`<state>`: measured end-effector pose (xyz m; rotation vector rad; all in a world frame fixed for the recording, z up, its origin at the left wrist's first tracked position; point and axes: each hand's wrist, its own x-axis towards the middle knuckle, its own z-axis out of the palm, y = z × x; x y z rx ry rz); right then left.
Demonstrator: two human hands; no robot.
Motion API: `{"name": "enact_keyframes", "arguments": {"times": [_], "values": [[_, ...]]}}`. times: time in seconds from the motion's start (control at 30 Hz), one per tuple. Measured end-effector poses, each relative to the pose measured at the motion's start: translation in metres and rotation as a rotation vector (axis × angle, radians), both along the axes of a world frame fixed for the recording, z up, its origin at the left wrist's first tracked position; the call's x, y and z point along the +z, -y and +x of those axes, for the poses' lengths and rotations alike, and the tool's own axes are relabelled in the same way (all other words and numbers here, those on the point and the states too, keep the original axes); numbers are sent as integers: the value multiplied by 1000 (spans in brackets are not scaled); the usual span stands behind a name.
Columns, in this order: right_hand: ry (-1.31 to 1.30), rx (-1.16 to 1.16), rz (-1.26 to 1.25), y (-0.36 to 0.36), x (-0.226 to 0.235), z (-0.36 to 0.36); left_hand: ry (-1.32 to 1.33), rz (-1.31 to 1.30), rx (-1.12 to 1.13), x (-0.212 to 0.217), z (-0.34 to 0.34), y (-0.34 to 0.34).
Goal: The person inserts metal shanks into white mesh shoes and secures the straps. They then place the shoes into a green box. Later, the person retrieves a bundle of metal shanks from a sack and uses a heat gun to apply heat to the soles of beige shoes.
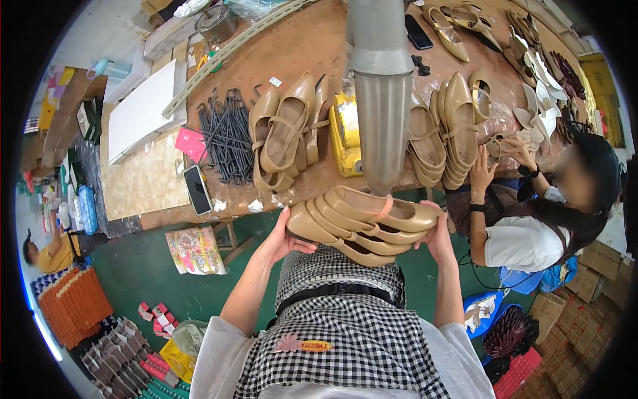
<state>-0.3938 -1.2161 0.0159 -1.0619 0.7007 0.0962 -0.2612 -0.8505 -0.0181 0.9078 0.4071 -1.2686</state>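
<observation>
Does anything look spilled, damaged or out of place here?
Mildly untidy: white scraps lie loose like litter at the workbench edge by the white-rimmed phone, and the dark hooked rods lie jumbled. The held tan shoes show no clear damage.

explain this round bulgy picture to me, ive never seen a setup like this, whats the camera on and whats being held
No robot is here, just a person's bare hands. A wide fisheye camera worn on the head looks down, so straight edges bend. The left hand and right hand hold a stack of tan shoes, one at each end. On the brown table beyond lie more tan shoes, a pile of thin dark rods and a phone. A grey metal column stands in the middle; at right sits a co-worker.
</observation>
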Motion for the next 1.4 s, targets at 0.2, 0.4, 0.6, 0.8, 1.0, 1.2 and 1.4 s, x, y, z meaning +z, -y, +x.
{"name": "enact_keyframes", "arguments": {"times": [0.2, 0.4, 0.6, 0.8, 1.0, 1.2, 1.4], "values": [[-112, 80, -175, -7, -13, 6, -185, 7, 57, -2, 13, -8], [-295, -95, -299, -23, 6, 26, -63, 145, 54, 23, 26, 0], [-435, -149, -316, -13, 1, 29, 48, 329, -161, 30, 44, 28], [-511, -227, -239, 8, 1, 22, 120, 349, -309, 26, 63, 58], [-544, -313, -245, 28, 2, 10, 101, 374, -334, 10, 67, 86], [-503, -336, -227, 39, 5, -5, 158, 354, -433, 15, 64, 100], [-472, -231, -236, 13, 18, 8, 126, 314, -330, 21, 53, 54]]}}
